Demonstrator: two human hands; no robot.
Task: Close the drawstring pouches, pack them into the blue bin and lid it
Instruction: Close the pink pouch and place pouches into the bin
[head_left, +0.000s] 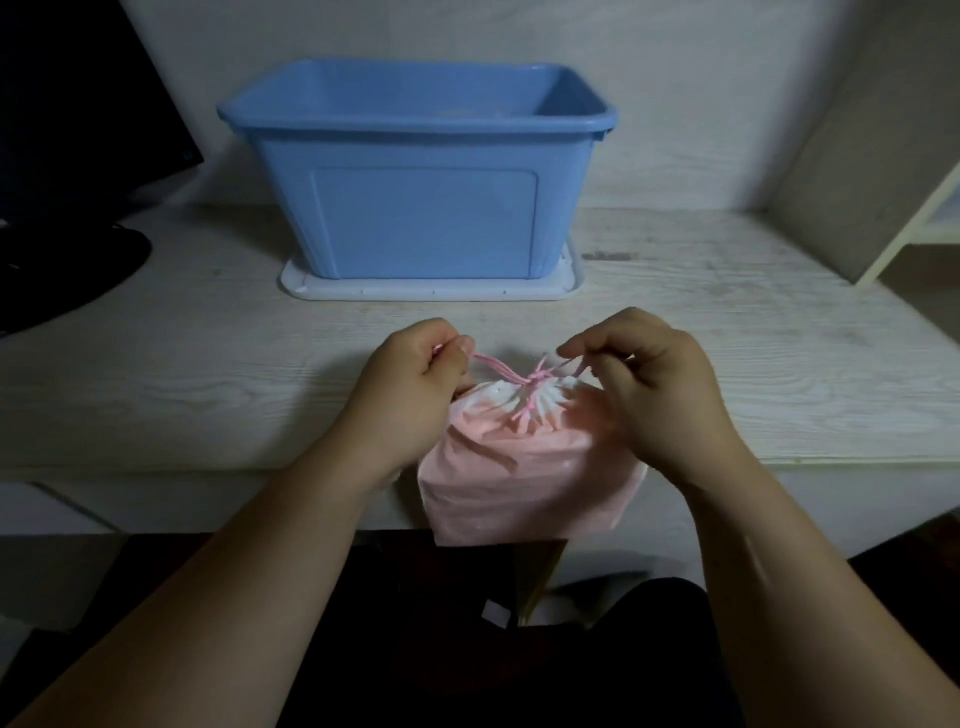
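Pink pouch (524, 478) hangs off the table (208, 395) edge, mouth gathered; left hand (410, 384) and right hand (644, 384) each pinch its cord (498, 371). Blue bin (415, 197) behind hides its inside.

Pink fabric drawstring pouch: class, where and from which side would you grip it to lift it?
Probably from above, at the gathered white neck of the pink fabric pouch: cinched into a narrow bunch facing up under the pink cord knot, while the body overhangs the pale table.
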